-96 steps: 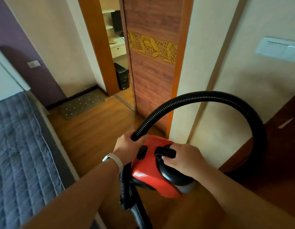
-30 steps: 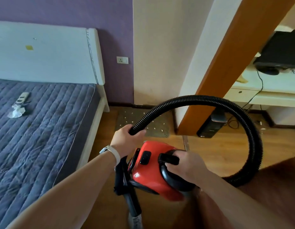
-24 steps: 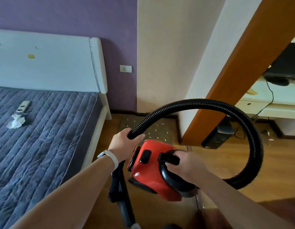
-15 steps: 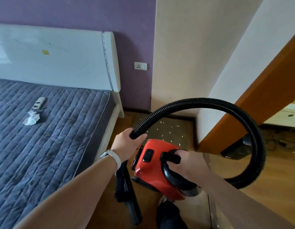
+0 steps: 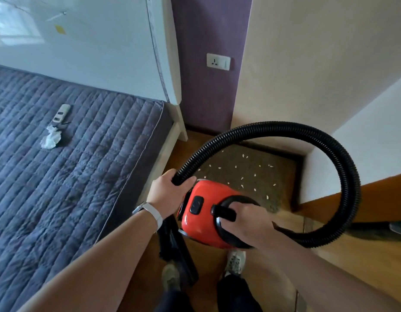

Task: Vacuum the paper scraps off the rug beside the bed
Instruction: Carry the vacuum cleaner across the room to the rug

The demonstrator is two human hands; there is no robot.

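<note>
Bedroom corner, warm brown wooden plank floor (image 5: 363,266). Purple wall (image 5: 206,30) with one white wall socket (image 5: 218,61); cream wall (image 5: 307,52) to its right. One bed with grey-blue quilted cover (image 5: 71,188) on the left, with a white headboard (image 5: 93,52) against the purple wall.

One grey-brown rectangular rug (image 5: 282,176) lies on the floor in the corner, just beside the bed's head end, partly hidden by the hose. Small white paper scraps (image 5: 243,156) are scattered over it, roughly fifteen visible.

One red canister vacuum cleaner (image 5: 206,212) is held off the floor, in front of the rug. Left hand (image 5: 167,194), white wristband (image 5: 154,213) on the wrist, has its fingers curled round the black ribbed hose (image 5: 343,172) near its end; the hose loops wide to the right. Right hand (image 5: 246,221) is wrapped round the vacuum's black carry handle. A black nozzle tube (image 5: 179,251) hangs below the left hand.

On the bed: one white remote control (image 5: 61,113), one crumpled white tissue (image 5: 50,138), close together. Two pale shoes (image 5: 235,263) on the floor below.
</note>
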